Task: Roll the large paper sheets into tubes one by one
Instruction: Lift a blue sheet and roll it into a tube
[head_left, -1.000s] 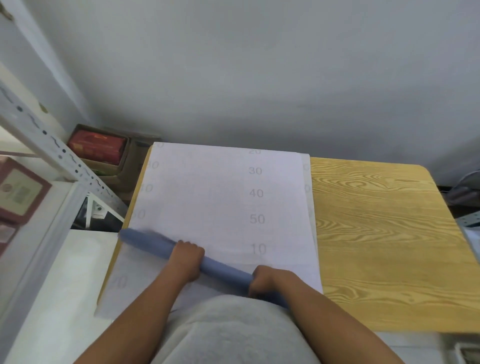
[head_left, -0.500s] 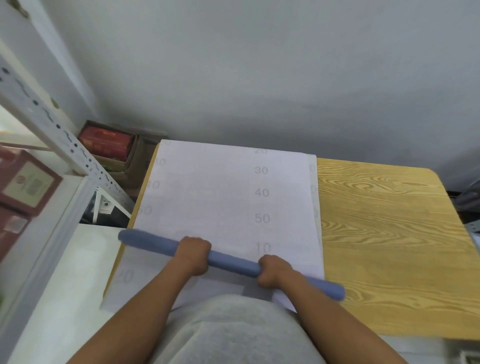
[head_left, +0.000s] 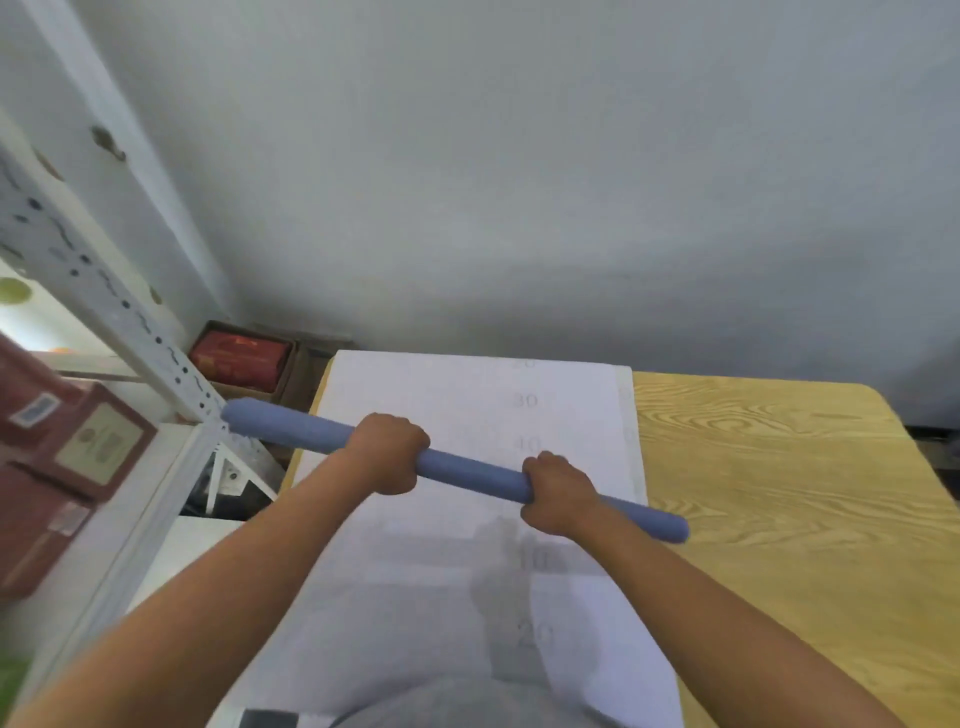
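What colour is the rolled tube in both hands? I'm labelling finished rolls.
Blue-grey, a plain muted periwinkle with no pattern; the rolled tube shows clearly in the head view.

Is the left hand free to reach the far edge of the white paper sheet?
Probably not yet: the left hand grips the blue rolled tube, though nothing lies on the white paper sheet beyond.

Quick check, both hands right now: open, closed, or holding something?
Left hand: closed, gripping the blue rolled tube.
Right hand: closed, gripping the same tube nearer its right end.
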